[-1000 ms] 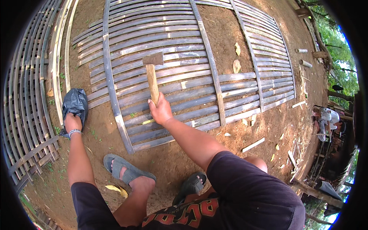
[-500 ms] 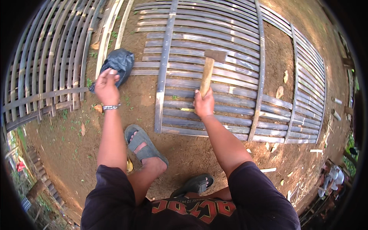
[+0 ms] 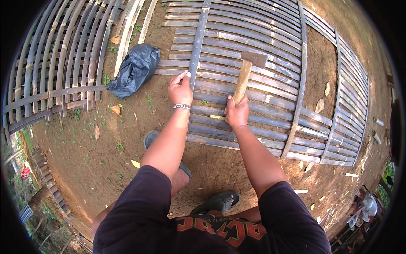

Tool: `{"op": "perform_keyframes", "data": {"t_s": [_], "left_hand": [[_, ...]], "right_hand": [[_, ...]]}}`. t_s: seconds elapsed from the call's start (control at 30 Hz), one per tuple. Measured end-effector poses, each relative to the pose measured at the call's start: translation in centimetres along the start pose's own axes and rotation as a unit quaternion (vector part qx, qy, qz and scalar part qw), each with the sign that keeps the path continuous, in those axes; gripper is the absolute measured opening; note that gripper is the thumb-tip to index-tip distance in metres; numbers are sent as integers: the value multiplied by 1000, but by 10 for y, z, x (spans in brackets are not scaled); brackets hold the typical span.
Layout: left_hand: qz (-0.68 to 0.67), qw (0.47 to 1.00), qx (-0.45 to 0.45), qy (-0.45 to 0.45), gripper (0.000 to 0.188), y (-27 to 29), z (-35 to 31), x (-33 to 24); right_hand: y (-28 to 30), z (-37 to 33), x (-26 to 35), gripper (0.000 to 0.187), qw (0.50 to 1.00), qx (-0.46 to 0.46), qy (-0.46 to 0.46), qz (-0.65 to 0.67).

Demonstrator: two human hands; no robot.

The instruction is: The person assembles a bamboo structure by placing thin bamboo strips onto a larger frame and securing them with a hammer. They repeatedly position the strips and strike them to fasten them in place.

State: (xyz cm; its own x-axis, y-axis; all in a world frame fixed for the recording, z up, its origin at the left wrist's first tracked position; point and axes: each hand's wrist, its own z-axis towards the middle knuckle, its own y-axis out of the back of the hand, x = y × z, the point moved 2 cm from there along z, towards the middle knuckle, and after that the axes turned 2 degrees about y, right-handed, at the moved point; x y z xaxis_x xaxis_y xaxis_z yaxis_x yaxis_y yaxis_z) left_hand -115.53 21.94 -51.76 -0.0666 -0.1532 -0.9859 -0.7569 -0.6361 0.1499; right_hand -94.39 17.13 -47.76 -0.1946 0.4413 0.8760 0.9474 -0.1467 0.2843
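My right hand (image 3: 237, 111) grips the wooden handle of a hatchet (image 3: 242, 81), its dark flat metal head pointing away from me, above the slatted bamboo panel (image 3: 262, 106). My left hand (image 3: 180, 90) is closed in a pinch near the panel's left crosspiece (image 3: 197, 51). What the pinched fingers hold, if anything, is too small to make out. To the left of that hand a crumpled black plastic bag (image 3: 136, 70) lies on the soil.
Another bamboo lattice (image 3: 55, 91) lies at the far left, with loose pale strips (image 3: 127, 36) beside it. My sandalled foot (image 3: 218, 202) stands on the dirt, the other partly behind my left arm. At the lower right rim a person (image 3: 367, 207) is visible.
My left hand has moved right, from the black plastic bag to the panel's left crosspiece. My right hand still holds the hatchet. The view has shifted slightly.
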Motion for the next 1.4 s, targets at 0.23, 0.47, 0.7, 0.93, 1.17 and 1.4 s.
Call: {"op": "perform_keyframes", "data": {"t_s": [0.23, 0.47, 0.7, 0.93, 1.17, 1.4], "left_hand": [[147, 987, -34, -48, 13, -12, 2, 7], [217, 967, -35, -127, 8, -13, 0, 1], [232, 962, -31, -141, 10, -11, 2, 6], [247, 958, -33, -140, 9, -10, -1, 0], [263, 952, -40, -152, 8, -10, -4, -11], [306, 943, -37, -127, 10, -13, -6, -10]], "right_hand": [[1, -1, -1, 34, 1000, -2, -11, -22], [1, -1, -2, 34, 1000, 2, -17, -16], [-1, 4, -12, 33, 999, 27, -2, 33], [1, 0, -4, 30, 996, 70, 28, -55], [1, -6, 4, 37, 959, 141, 128, -207], [-3, -17, 18, 37, 941, 176, 132, -257]]}}
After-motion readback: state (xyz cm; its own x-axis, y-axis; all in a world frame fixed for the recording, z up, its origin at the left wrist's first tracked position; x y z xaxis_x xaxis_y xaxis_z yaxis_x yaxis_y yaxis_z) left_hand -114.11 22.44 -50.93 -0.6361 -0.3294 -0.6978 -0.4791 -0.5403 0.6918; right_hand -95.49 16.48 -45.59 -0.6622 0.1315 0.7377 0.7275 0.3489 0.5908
